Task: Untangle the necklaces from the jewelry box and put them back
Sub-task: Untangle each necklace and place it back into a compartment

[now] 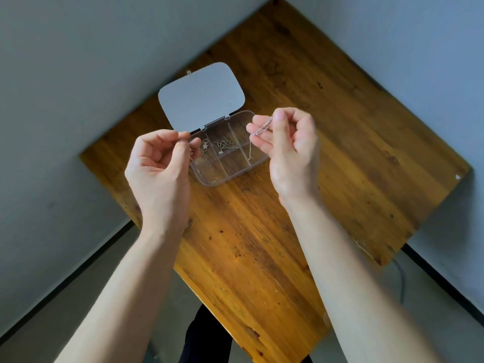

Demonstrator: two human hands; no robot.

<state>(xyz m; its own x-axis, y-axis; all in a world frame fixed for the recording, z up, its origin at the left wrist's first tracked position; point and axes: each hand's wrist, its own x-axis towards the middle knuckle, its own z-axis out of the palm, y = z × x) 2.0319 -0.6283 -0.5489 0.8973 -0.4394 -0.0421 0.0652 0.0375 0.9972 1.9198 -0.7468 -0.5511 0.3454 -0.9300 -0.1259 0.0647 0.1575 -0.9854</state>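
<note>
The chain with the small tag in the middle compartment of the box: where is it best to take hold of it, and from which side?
Probably pinch the bunched chain at its upper loops, coming straight down from above. The jewelry box lies open, lid folded back, and low dividers wall the compartment, so a sideways approach is blocked. Both hands are occupied now.

1. I find no readable text, label, brand, number or sign anywhere in view.
2. Lid (201,95) of the clear box (230,163): plain grey, no print that I can make out.
3. Wooden table (340,142): bare grain and knots only, nothing written.
</note>
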